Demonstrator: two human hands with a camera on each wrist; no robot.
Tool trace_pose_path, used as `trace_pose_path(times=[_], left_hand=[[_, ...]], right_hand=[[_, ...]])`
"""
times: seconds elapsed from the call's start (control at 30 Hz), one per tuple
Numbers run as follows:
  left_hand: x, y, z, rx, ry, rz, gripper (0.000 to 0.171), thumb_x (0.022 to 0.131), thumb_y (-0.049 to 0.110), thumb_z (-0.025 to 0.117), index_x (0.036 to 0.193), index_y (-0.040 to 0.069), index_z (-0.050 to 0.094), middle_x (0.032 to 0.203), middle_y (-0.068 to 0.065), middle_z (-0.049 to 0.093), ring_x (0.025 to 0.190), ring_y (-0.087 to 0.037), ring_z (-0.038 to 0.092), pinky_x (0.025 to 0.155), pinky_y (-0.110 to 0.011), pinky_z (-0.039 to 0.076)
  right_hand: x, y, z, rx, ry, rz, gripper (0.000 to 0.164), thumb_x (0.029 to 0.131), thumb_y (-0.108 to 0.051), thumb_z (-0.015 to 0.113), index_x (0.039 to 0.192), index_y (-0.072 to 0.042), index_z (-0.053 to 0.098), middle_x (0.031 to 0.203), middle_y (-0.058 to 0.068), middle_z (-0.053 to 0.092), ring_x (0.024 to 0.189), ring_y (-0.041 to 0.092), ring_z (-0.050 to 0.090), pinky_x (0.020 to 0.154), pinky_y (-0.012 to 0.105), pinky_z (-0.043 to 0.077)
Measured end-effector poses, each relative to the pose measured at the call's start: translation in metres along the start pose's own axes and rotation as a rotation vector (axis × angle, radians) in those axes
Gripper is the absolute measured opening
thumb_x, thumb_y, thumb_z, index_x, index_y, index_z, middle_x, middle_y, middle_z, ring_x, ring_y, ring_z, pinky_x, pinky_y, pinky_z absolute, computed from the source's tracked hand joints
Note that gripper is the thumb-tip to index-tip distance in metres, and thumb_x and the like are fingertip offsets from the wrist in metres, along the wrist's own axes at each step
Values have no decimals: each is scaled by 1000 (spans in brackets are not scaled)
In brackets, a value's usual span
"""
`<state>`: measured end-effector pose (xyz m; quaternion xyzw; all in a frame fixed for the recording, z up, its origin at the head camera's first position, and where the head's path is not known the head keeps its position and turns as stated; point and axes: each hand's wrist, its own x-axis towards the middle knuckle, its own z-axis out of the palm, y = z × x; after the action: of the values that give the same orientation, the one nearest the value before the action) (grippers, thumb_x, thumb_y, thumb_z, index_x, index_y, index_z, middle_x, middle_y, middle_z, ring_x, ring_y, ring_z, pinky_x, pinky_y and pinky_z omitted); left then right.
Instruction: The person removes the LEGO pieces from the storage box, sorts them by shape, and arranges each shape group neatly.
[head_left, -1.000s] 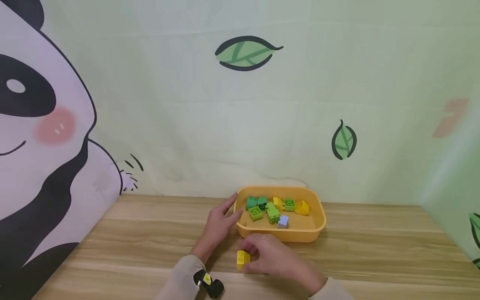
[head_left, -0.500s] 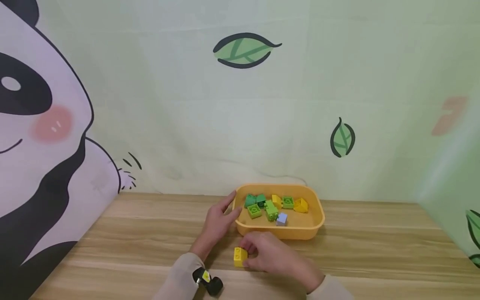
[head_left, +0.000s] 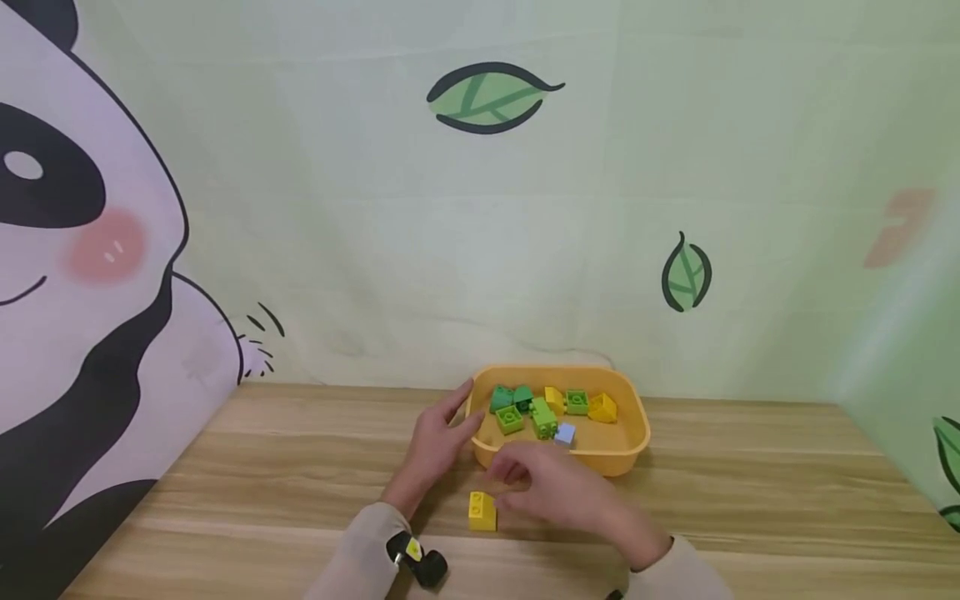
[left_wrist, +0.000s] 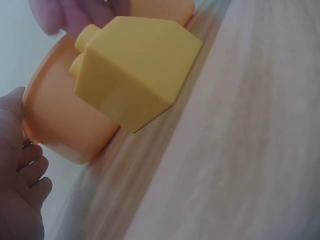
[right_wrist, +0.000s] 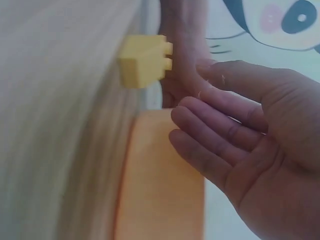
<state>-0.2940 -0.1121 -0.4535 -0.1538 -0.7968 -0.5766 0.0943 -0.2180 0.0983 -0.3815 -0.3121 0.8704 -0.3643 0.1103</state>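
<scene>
A yellow building brick with a sloped side and two studs stands on the table in front of an orange plastic tub. Just right of and above it, my right hand hovers with its fingers apart from the brick; the right wrist view shows these fingers loosely extended and holding nothing. My left hand grips the tub's left rim, thumb at the edge. In the left wrist view the yellow brick stands close, hiding part of the tub.
Inside the tub lie several bricks: green ones, yellow ones and a light blue one. Behind the wooden table rises a cloth backdrop with a panda and leaves. A black device sits on my left sleeve.
My right hand has let go of the yellow brick and lifted slightly away, toward the tub. The brick stays standing on the table. The left hand keeps its place on the tub.
</scene>
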Motion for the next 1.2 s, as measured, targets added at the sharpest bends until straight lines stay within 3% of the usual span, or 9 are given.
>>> trace_pose_path(times=[0.27, 0.4, 0.53, 0.87, 1.2], left_hand=[[0, 2, 1, 6, 5, 18, 59, 102, 16, 68, 156, 0, 50, 160, -14, 49, 150, -35, 41, 123, -52, 34], [0, 2, 1, 4, 1, 6, 59, 103, 17, 68, 157, 1, 49, 161, -13, 48, 151, -33, 40, 123, -51, 34], [-1, 2, 1, -4, -5, 0, 60, 103, 16, 68, 157, 0, 48, 161, -13, 47, 152, -33, 39, 123, -51, 33], [1, 4, -1, -13, -7, -2, 60, 103, 16, 67, 158, 0, 48, 162, -13, 46, 152, -31, 39, 124, -49, 33], [0, 0, 2, -26, -1, -1, 59, 103, 17, 67, 157, 1, 49, 160, -13, 48, 151, -33, 40, 123, -51, 33]], right_hand=[[-6, -1, -21, -51, 162, -30, 25, 96, -15, 81, 120, -8, 75, 115, 3, 75, 105, 18, 70, 95, 41, 61], [-8, 0, -30, -22, 221, -9, 22, 97, -16, 80, 119, -11, 75, 114, 1, 75, 106, 19, 71, 95, 42, 61], [-11, 3, -36, 4, 255, -7, 22, 99, -17, 78, 120, -11, 74, 114, 0, 74, 108, 23, 70, 96, 48, 61], [-11, 8, -43, -15, 340, -47, 24, 97, -12, 79, 119, -6, 74, 116, 7, 75, 105, 24, 73, 95, 48, 62], [-8, 18, -45, 2, 395, -33, 23, 96, -9, 79, 119, -6, 73, 114, 5, 75, 103, 24, 72, 90, 39, 63]])
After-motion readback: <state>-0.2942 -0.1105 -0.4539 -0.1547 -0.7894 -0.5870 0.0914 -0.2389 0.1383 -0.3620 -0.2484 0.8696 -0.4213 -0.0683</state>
